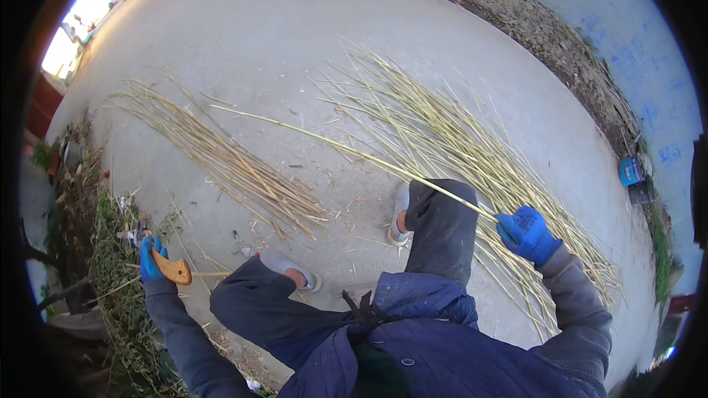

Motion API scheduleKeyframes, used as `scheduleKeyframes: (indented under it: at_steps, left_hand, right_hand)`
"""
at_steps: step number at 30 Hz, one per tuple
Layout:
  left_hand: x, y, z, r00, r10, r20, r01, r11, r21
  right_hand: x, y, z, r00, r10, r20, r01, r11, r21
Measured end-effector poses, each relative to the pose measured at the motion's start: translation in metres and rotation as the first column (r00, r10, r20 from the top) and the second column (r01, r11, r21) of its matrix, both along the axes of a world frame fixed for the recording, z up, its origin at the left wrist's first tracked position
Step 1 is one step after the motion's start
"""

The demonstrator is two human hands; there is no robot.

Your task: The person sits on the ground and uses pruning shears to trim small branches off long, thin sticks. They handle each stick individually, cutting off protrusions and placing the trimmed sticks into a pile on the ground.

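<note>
In a blue glove, my right hand is closed round the thick end of one long, thin stalk. The stalk crosses above my right knee and slants up to the far left. My left hand, also gloved in blue, is out at the left, gripping a tool with a curved wooden handle. A small metal part shows beyond its fingers, but the kind of tool is unclear. Beside my right hand lies a large pile of yellow-green stalks. A smaller, browner pile lies ahead of my left foot.
My knees are bent over the grey concrete ground. Leafy cuttings heap up at the left beside my left arm. Far right, a blue bucket stands near a pale blue wall, with a strip of rubble along it.
</note>
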State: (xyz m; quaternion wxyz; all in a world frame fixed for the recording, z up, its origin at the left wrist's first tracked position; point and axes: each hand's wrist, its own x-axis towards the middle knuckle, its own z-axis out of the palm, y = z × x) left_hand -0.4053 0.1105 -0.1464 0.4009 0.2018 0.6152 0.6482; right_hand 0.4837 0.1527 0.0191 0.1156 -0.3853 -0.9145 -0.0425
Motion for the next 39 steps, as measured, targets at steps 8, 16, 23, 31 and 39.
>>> scheduleKeyframes:
  at_steps: [8, 16, 23, 31, 39]
  left_hand:
    - [0.116, 0.082, -0.04, 0.937, -0.342, -0.063, 0.329, 0.93, -0.161]
    - [0.195, 0.138, -0.082, 0.845, -0.534, -0.024, 0.483, 0.783, -0.392]
    - [0.196, 0.153, -0.095, 0.773, -0.634, 0.008, 0.567, 0.685, -0.458]
    - [0.24, 0.109, -0.027, 0.942, -0.331, 0.048, 0.331, 0.902, -0.279]
    - [0.26, 0.094, 0.035, 0.987, -0.105, 0.118, 0.125, 0.976, -0.181]
  right_hand:
    - [0.005, 0.058, -0.025, 1.0, -0.01, -0.022, 0.01, 1.0, -0.003]
    - [0.067, 0.056, -0.178, 0.91, -0.346, 0.229, 0.368, 0.928, -0.061]
    - [0.088, 0.049, -0.258, 0.68, -0.624, 0.385, 0.72, 0.666, -0.194]
    - [0.079, 0.141, -0.23, 0.561, -0.639, 0.525, 0.77, 0.636, -0.05]
    - [-0.064, 0.291, -0.208, 0.758, -0.509, 0.408, 0.566, 0.824, -0.022]
